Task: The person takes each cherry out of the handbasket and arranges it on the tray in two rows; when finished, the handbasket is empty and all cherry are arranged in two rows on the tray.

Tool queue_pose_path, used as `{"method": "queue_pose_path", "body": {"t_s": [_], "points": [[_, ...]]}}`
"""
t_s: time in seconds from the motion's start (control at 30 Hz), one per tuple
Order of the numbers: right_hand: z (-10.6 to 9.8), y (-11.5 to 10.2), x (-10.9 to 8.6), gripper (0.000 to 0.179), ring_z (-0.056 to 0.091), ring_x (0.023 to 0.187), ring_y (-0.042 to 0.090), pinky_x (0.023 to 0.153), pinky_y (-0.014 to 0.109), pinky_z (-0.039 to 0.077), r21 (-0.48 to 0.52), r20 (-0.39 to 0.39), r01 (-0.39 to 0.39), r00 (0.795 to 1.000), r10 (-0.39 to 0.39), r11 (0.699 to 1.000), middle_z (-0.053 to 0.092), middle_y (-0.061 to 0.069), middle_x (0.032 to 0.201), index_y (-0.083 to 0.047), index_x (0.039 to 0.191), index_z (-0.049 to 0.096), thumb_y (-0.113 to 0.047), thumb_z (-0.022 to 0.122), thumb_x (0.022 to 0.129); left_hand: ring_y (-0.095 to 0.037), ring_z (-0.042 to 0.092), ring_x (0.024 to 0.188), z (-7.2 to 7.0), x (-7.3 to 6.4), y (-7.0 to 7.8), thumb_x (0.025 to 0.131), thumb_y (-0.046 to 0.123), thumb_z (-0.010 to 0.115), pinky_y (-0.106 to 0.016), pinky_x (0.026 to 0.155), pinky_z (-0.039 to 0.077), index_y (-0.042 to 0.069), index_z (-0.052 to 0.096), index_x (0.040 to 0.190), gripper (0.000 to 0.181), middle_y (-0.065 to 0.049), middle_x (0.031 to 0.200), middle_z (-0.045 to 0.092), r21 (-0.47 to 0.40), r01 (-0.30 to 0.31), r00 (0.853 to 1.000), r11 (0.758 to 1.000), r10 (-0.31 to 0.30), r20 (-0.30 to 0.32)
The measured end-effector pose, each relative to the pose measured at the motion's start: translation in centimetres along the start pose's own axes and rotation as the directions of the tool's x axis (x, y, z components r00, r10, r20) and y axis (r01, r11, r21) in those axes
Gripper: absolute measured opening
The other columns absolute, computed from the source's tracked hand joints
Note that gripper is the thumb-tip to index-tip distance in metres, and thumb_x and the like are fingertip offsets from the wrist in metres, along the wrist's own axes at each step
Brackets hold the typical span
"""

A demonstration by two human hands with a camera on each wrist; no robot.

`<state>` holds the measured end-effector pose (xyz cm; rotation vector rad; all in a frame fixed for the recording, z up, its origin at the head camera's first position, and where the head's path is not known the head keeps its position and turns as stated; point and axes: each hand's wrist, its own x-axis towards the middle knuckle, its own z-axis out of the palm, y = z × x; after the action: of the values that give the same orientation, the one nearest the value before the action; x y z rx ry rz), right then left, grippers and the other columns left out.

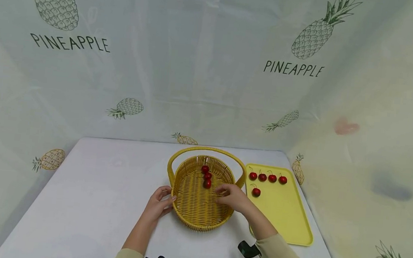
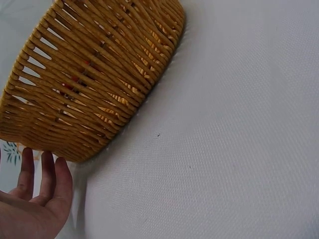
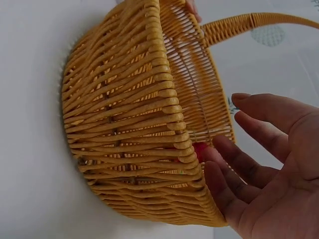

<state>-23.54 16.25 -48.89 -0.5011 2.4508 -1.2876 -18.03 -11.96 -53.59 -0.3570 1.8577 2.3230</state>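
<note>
The basket (image 1: 193, 208) stands toward the table's (image 1: 91, 201) far edge, 3 cherries (image 1: 207, 183) inside. On the tray (image 1: 284, 215) by the table's right edge, 4 cherries (image 1: 272, 178) line the far edge, 1 the left. The left hand (image 1: 160, 201) lightly pinches the basket's left side; the right hand (image 1: 235, 197), empty, hovers over it, fingers loosely parted. The cherries look light, probably slippery: best pinched round the sides. The basket seems light, fairly stiff.

Your sleeves (image 1: 285, 257): beige. Before you: ochre-yellow woven basket (image 1: 195, 211); red cherries (image 1: 256, 192) inside it and towards the lemon-yellow tray's (image 1: 284, 215) far edge; white tabletop (image 1: 99, 197); pale grey-green backdrop (image 1: 196, 82), green and orange pineapples (image 1: 55, 5), dark lettering (image 1: 70, 43).
</note>
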Motion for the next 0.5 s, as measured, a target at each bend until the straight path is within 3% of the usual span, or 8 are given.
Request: {"method": "queue_pose_path", "body": {"t_s": [0.33, 0.5], "points": [[0.7, 0.3, 2.6, 0.031, 0.058, 0.097, 0.025, 0.078, 0.038, 0.051, -0.024, 0.001, -0.042, 0.999, 0.042, 0.999, 0.064, 0.017, 0.110, 0.002, 0.114, 0.068, -0.007, 0.072, 0.084, -0.034, 0.058, 0.107, 0.0, 0.0, 0.1, 0.092, 0.000, 0.064, -0.043, 0.082, 0.050, -0.005, 0.047, 0.124, 0.037, -0.025, 0.135, 0.046, 0.002, 0.004, 1.000, 1.000, -0.004, 0.011], [0.8, 0.0, 3.7, 0.032, 0.057, 0.098, 0.024, 0.080, 0.039, 0.051, -0.040, -0.006, -0.080, 0.997, 0.080, 0.996, 0.065, 0.013, 0.109, 0.001, 0.114, 0.069, -0.006, 0.073, 0.083, -0.035, 0.057, 0.108, -0.2, 0.7, -0.7, 0.092, 0.000, 0.063, -0.043, 0.082, 0.050, -0.005, 0.046, 0.126, 0.038, -0.026, 0.137, 0.044, 0.003, 0.004, 1.000, 1.000, -0.004, 0.006]]}}
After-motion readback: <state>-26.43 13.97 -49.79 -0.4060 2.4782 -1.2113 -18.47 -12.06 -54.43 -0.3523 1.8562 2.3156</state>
